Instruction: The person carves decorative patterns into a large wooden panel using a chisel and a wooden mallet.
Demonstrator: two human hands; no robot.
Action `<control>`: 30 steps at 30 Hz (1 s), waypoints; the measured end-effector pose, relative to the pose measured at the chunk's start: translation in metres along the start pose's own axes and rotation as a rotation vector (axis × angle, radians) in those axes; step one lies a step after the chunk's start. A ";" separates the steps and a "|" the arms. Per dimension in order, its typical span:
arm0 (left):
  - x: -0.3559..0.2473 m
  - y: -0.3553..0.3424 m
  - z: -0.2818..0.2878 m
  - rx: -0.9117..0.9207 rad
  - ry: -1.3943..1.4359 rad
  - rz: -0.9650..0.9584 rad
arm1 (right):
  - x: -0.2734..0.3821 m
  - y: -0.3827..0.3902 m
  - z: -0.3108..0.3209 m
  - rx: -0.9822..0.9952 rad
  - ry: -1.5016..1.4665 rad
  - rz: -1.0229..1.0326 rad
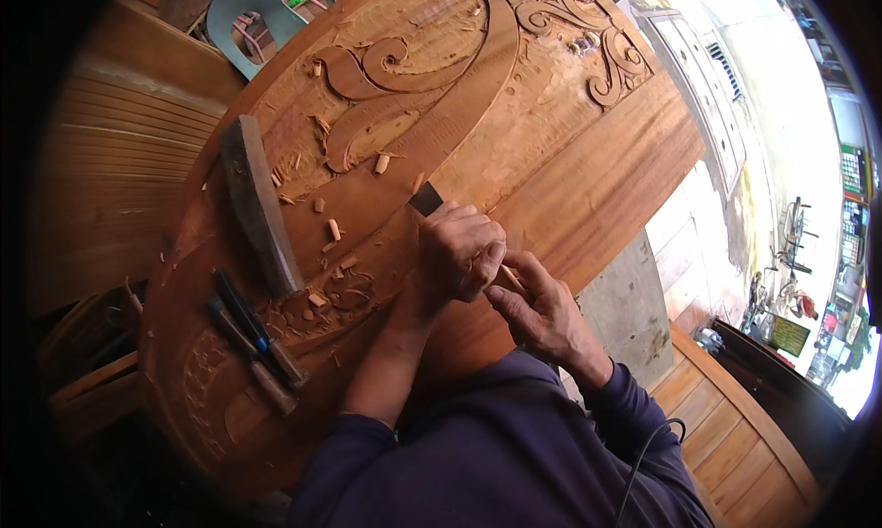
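Your left hand (459, 252) is fisted, grip clamped around a chisel (425, 199); only its dark blade shows, poking out above the knuckles and tilted up-left. The blade's edge rests on the carved wooden panel (570, 179), at the border of a long curved relief band. Your right hand (542, 312) sits just beside the left, touching it, fingers curled shut on the pale end of the chisel handle (511, 275). Wood chips (333, 229) lie scattered over the carving, up-left of the blade. A heavy dark wooden mallet (257, 206) lies flat on the panel, well left of your hands. Below it, two spare chisels (253, 340) lie side by side near the panel's lower-left edge. Scroll carving (588, 41) fills the far corner.
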State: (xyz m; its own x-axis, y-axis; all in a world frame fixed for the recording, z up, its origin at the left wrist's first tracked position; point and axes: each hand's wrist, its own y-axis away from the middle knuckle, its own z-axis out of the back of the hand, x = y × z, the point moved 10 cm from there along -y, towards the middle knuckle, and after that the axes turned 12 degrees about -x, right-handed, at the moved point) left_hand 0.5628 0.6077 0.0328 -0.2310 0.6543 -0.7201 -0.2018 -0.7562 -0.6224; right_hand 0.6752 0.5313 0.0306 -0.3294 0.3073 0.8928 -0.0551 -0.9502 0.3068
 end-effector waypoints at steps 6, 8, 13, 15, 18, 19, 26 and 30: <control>-0.022 -0.001 -0.017 0.126 0.002 -0.039 | -0.018 0.019 0.012 -0.078 -0.128 -0.042; -0.012 -0.002 -0.041 0.259 0.067 -0.011 | -0.040 0.022 0.012 -0.082 -0.244 -0.328; 0.007 -0.006 -0.054 0.386 0.153 0.039 | -0.033 0.017 0.012 -0.189 -0.182 -0.354; 0.008 -0.011 -0.049 0.336 0.195 0.095 | -0.024 0.015 0.011 -0.141 -0.214 -0.491; 0.010 -0.014 -0.048 0.288 0.217 0.095 | -0.028 0.010 0.010 -0.155 -0.197 -0.464; 0.011 -0.016 -0.048 0.277 0.218 0.081 | -0.029 0.008 0.011 -0.174 -0.181 -0.416; 0.014 -0.019 -0.047 0.298 0.183 0.107 | 0.032 0.028 0.055 -0.433 0.206 0.296; 0.026 -0.025 -0.046 0.246 0.224 0.138 | 0.017 0.010 0.063 -0.485 -0.133 0.280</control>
State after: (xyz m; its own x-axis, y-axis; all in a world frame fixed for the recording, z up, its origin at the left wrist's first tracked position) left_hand 0.6061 0.6435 0.0158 -0.0631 0.5088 -0.8586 -0.4128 -0.7966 -0.4417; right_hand 0.7285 0.5304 0.0699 -0.2742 0.0143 0.9616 -0.4189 -0.9018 -0.1061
